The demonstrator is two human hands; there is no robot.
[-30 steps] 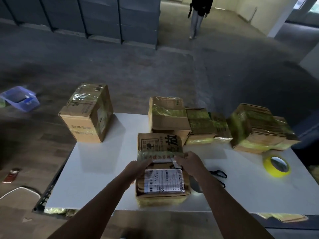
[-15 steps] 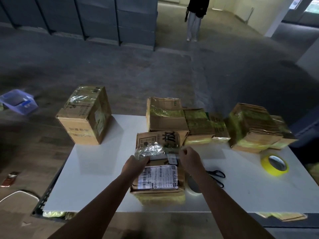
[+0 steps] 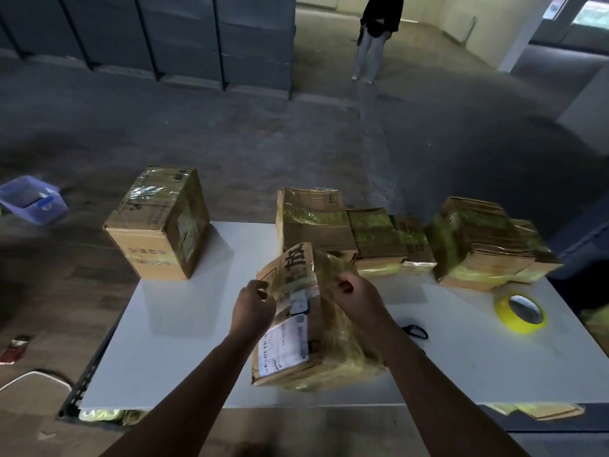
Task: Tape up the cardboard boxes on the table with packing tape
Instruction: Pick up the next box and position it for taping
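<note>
Cardboard all over this white desk [image 3: 184,324]. On the far left corner a big box [image 3: 158,222] stands alone. Front and centre, the left hand [image 3: 252,308] has its fingers curled on the left edge of the labelled box [image 3: 290,344], which is tipped up at an angle. The right hand [image 3: 359,298] grips its upper right side. Scissors [image 3: 416,331] peek out beside the right arm, taped boxes [image 3: 478,239] sit along the back, and a yellow tape roll [image 3: 522,313] lies flat on the far right.

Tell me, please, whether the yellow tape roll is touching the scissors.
Apart. The head view shows a stretch of bare white table between the yellow tape roll and the black handles of the scissors.
</note>
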